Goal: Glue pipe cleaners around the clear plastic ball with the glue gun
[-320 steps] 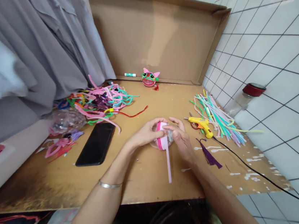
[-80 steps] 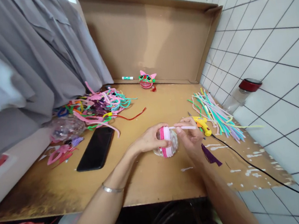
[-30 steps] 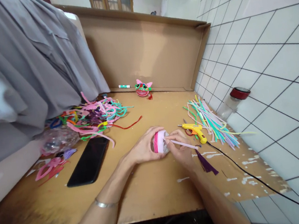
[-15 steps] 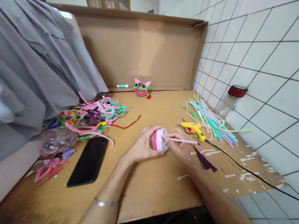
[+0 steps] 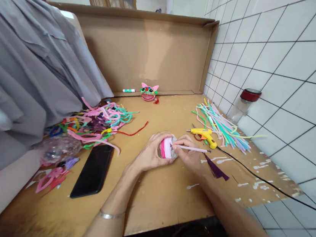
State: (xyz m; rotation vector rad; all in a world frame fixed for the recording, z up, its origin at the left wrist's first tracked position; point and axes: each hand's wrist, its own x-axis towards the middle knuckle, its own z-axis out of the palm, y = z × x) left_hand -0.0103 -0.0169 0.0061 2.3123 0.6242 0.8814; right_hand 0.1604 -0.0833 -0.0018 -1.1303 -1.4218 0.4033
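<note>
My left hand [image 5: 150,153] is wrapped around a small clear plastic container [image 5: 175,153], which bands of bright pink and pale lilac pipe cleaner encircle. Against its right side, my right hand [image 5: 187,152] pinches a pale lilac pipe cleaner [image 5: 193,148]. The strip's tail sticks out to the right over the hand, and its other end meets the wrapped band. To the right lies a yellow hot glue gun [image 5: 204,134], nozzle pointing left. A purple tassel [image 5: 216,168] rests just beyond my right wrist.
Loose pipe cleaners [image 5: 225,125] lie at right by the tiled wall, near a red-lidded jar [image 5: 244,104]. A phone [image 5: 92,170] and a tangled multicoloured pile [image 5: 97,120] occupy the left. At the back stand a small animal-face craft [image 5: 148,92] and a glue stick [image 5: 129,90]. A black cord [image 5: 257,177] crosses the right side.
The container has turned slightly in my left hand, showing more clear plastic at its right edge. Both hands keep nearly the same place and grip.
</note>
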